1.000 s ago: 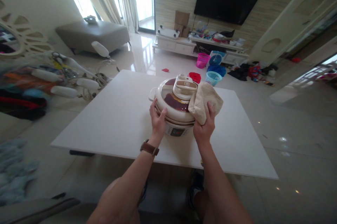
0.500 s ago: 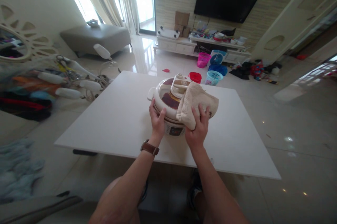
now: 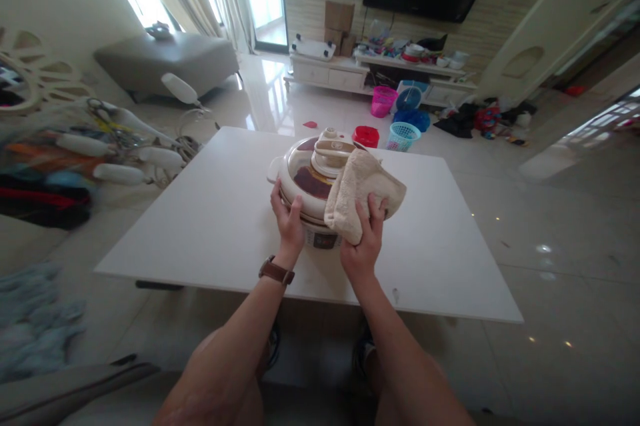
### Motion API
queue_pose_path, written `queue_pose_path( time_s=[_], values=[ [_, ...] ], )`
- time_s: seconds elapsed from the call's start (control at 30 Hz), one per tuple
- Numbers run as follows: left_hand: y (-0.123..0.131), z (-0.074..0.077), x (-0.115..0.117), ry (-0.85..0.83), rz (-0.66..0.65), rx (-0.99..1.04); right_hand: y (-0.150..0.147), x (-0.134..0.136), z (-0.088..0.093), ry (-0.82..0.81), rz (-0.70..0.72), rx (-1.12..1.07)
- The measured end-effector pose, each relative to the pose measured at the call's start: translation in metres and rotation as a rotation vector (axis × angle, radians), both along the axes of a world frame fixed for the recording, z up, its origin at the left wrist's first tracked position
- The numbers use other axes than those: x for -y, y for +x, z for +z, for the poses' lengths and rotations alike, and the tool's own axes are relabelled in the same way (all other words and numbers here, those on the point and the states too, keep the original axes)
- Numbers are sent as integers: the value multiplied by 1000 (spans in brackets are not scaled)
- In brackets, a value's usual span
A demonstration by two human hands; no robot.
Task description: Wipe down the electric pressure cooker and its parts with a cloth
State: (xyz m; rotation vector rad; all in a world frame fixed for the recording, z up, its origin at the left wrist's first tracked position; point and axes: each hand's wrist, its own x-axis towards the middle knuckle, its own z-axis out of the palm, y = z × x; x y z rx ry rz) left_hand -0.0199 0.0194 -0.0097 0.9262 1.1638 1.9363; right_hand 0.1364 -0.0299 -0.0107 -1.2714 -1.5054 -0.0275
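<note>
A cream electric cooker (image 3: 303, 196) with a see-through lid and a raised handle on top stands on the white table (image 3: 200, 213). Around the left front of its rim curls my left hand (image 3: 290, 219), thumb on the lid's edge and fingers against the side. My right hand (image 3: 365, 239) grips a folded beige cloth (image 3: 353, 196), which covers the right front of the lid and rim. Some of the right fingers press on the cloth. A small control panel (image 3: 325, 239) shows on the cooker's front, below the hands.
Beyond the table's far edge are a red bin (image 3: 366, 137), a light blue basket (image 3: 403, 137) and a pink basket (image 3: 383, 101). A lamp with white shades (image 3: 160, 158) stands at the left. A low white cabinet (image 3: 330, 75) lines the back wall.
The camera view has shifted slightly, so the table and cooker sit a bit further left and higher. Both hands keep their places on the cooker and cloth.
</note>
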Motion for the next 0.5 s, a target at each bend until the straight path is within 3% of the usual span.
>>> queue_pose_path(
  time_s=[0.2,0.33,0.5],
  values=[
    [3,0,0,0,6,-10,15,-7,1,10,-17,-187],
    [3,-2,-1,-8,20,-23,1,5,-4,3,-19,-84],
    [2,-7,-4,-8,44,-64,5,2,0,-30,9,-22]
  ],
)
